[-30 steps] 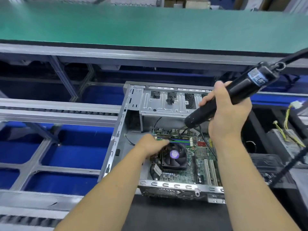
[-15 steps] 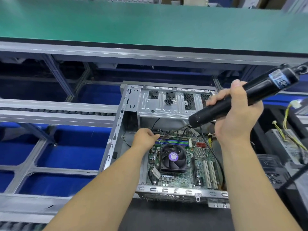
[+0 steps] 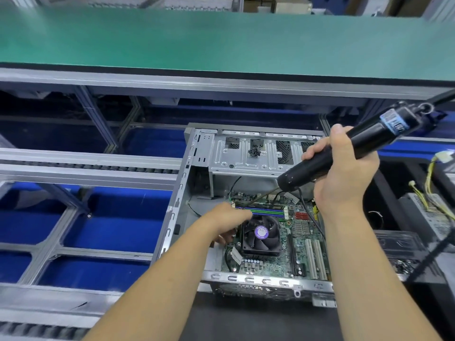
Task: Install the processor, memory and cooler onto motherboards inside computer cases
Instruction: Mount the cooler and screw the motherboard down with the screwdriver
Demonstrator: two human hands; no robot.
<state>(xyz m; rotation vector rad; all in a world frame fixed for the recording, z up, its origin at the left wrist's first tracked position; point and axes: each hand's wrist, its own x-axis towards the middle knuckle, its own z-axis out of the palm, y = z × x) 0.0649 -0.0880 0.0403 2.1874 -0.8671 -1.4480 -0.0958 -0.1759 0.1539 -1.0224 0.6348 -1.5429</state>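
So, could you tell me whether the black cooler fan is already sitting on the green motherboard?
Yes: the black cooler fan sits flat on the green motherboard.

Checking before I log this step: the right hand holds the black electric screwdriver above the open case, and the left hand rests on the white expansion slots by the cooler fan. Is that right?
Not quite. The head view shows the left hand at the cooler fan's left edge, beside the memory slots, not on the white expansion slots. The right hand does hold the black electric screwdriver above the open case.
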